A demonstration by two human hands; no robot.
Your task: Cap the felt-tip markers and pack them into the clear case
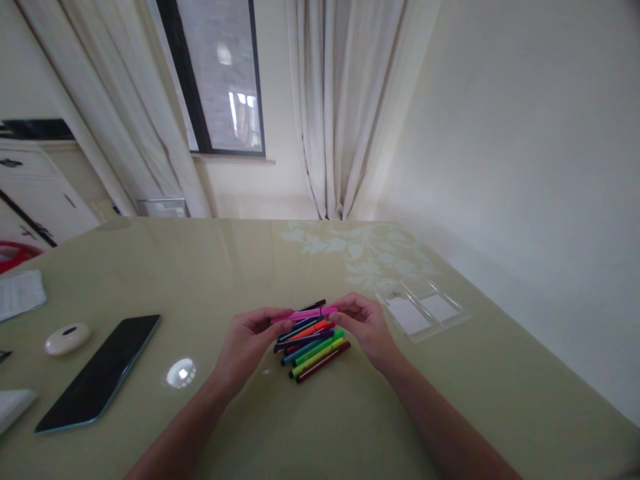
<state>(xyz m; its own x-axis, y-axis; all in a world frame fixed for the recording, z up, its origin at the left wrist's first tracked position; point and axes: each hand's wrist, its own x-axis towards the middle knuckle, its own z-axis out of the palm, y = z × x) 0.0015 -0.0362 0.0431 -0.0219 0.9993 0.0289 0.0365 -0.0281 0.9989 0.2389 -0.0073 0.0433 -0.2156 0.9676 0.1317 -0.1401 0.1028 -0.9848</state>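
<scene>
A pink marker pen (307, 315) is held level between my two hands, just above a heap of coloured markers. My left hand (250, 340) pinches its left end between thumb and fingers. At the other end, the fingers of my right hand (365, 327) are closed on the pink cap. Under and in front of it lie several markers in black, navy, orange, red, teal and green. A yellow-green marker (316, 359) and a dark red marker (324, 362) lie nearest to me. My hands hide parts of the heap.
Right of my right hand lies a clear plastic case (423, 310) with white inserts. On the left are a dark tablet (100, 373), a white rounded object (67, 339) and folded white paper (21, 293). A wall (540, 200) borders the table's right edge.
</scene>
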